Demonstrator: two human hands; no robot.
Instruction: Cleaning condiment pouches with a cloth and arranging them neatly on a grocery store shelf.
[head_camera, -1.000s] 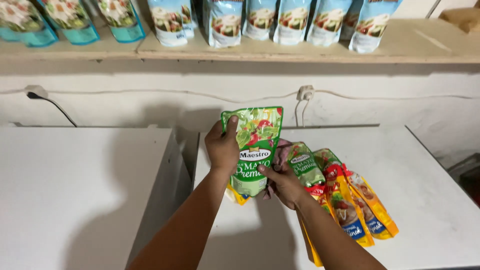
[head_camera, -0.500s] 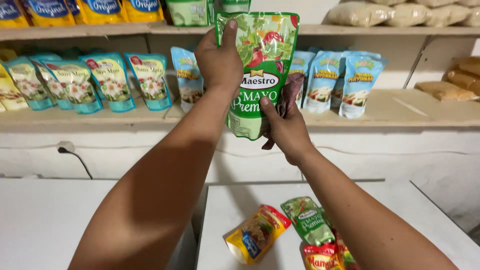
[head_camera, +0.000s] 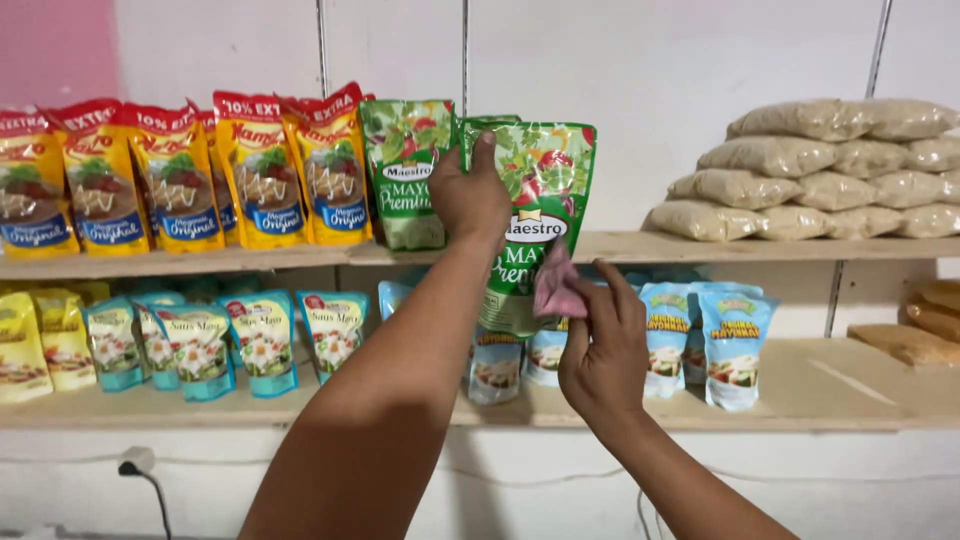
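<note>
white wall behind, two wooden shelves across it – upper shelf (head_camera: 650, 246) and lower shelf (head_camera: 830, 395), both stocked

left hand (head_camera: 468, 196) raised to the upper shelf, fingers wrapped over the top left edge of a green pouch (head_camera: 535, 215) with salad pictures on it; pouch held upright, its top level with the shelf goods, its bottom hanging past the shelf edge in front of the lower row. just left of it, touching or nearly so, a second green pouch (head_camera: 407, 170) of the same kind stands on the upper shelf

right hand (head_camera: 603, 350) lower, in front of the lower shelf, fingers pinched on a small pink cloth (head_camera: 556, 290) – the cloth rests against the lower right face of the held pouch

left part of upper shelf: a row of red and yellow pouches (head_camera: 250, 170), upright, overlapping. right part: stacked clear bags of pale grain (head_camera: 820, 170), lying flat in layers

lower shelf: light blue pouches (head_camera: 230, 340) on the left, more light blue pouches (head_camera: 735, 345) right of the right hand, yellow pouches (head_camera: 25, 340) at far left, tan packets (head_camera: 935, 310) at far right

below, a black plug and cable (head_camera: 135, 467) on the wall
</note>
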